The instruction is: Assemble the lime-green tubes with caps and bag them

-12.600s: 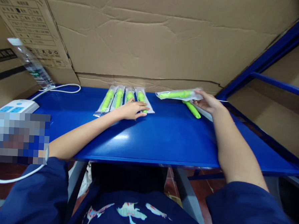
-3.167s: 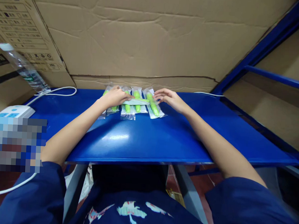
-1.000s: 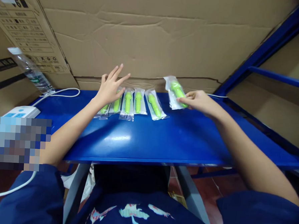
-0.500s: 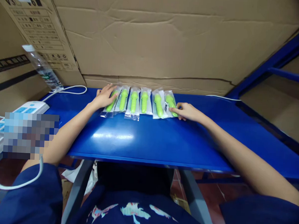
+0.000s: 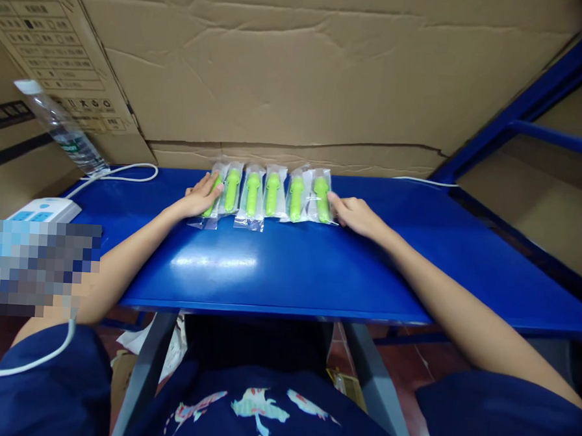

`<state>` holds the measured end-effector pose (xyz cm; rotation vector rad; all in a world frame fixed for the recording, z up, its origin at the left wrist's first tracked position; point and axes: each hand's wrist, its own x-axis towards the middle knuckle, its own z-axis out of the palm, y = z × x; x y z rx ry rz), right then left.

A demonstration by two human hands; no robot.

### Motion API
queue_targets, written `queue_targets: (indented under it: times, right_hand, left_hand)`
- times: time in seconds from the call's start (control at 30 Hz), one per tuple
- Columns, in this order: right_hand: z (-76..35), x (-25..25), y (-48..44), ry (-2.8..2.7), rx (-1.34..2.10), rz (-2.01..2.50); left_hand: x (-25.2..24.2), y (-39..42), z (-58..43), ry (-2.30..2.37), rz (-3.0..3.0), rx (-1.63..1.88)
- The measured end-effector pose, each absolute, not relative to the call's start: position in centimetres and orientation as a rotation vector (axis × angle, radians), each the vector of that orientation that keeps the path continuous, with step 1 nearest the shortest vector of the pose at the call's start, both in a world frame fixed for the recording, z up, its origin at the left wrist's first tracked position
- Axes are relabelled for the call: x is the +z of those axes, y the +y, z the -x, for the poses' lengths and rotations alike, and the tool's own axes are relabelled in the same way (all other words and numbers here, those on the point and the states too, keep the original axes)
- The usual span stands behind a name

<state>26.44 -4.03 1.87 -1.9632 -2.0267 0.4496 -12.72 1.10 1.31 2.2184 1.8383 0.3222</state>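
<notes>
Several light-green, long-handled plastic pieces, each in its own clear bag, lie side by side in a row on the blue table (image 5: 288, 263); their exact kind is unclear. My left hand (image 5: 197, 199) rests over the leftmost bagged green piece (image 5: 210, 204), its fingers stretched out and the thumb apart on top. At the row's other end, my right hand (image 5: 354, 213) has its fingers drawn together at the right edge of the rightmost bagged green piece (image 5: 321, 203). Between them, a middle bagged piece (image 5: 271, 194) is touched by neither hand.
Cardboard (image 5: 279, 74) walls the back of the table. At the left are a water bottle (image 5: 64, 128), a white power strip (image 5: 42, 211) and a white cable (image 5: 132, 172). A blue metal frame (image 5: 501, 125) rises at the right.
The rightmost bagged pieces have been straightened from a slant to nearly upright in the row. My right hand has shifted up along the last bag's edge. The view has moved slightly.
</notes>
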Motion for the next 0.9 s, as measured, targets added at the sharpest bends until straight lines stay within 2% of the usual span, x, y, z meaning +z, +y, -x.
queue_targets:
  times: [0.07,0.2,0.3,0.4,0.53,0.8,0.9]
  right_hand:
    - [-28.5,2.5,-3.5,-1.897,0.597,1.852]
    - [-34.3,3.5,-2.5,-1.528,0.546,1.876]
    - [-37.7,3.6,-2.1,-1.346,0.584,2.016]
    - [-39.0,3.5,-2.2,-1.354,0.678,2.201]
    - [-38.4,3.4,-2.6,-1.444,0.681,2.230]
    - [-38.3,3.1,-2.5,-1.535,0.646,2.188]
    - [-38.4,3.0,-2.4,-1.545,0.646,2.193]
  left_hand:
    - [1.9,0.9,13.0,1.851,-2.229,0.354]
    - [3.7,1.0,15.4,1.881,-2.492,0.528]
    - [4.7,1.7,18.1,1.868,-2.525,0.439]
    - [4.8,2.8,20.4,1.897,-2.441,0.189]
    - [4.3,3.8,21.2,1.919,-2.380,-0.043]
    - [4.6,3.2,20.1,1.888,-2.437,-0.156]
    - [4.3,2.8,19.4,1.900,-2.428,-0.058]
